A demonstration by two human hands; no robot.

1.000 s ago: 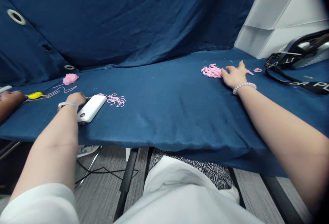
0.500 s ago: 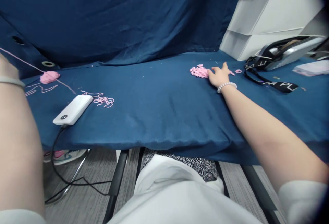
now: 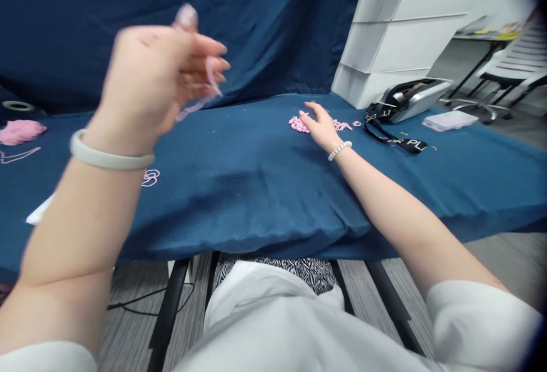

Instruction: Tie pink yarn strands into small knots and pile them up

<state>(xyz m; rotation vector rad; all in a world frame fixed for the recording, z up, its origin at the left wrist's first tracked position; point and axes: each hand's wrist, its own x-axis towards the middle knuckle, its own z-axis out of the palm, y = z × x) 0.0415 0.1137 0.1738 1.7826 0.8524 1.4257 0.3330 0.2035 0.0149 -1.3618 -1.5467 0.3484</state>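
Note:
My left hand (image 3: 158, 73) is raised above the blue cloth and blurred by motion, with a thin strand of pink yarn (image 3: 209, 78) hanging from its fingers. Its grip on the strand is hard to make out. My right hand (image 3: 321, 127) rests on the blue cloth-covered table (image 3: 239, 201), fingers apart, touching the edge of a small heap of cut pink yarn pieces (image 3: 299, 125). A ball of pink yarn (image 3: 20, 131) lies at the far left.
Loose pink yarn loops (image 3: 150, 177) and a mostly hidden white power bank (image 3: 39, 211) lie under my left arm. A black-and-silver bag (image 3: 408, 98) with a black strap and white papers (image 3: 449, 121) lie at right, by white drawers (image 3: 380, 36).
My left hand has risen off the table from beside the power bank, carrying the pink strand. The view has swung right, so everything on the table sits further left.

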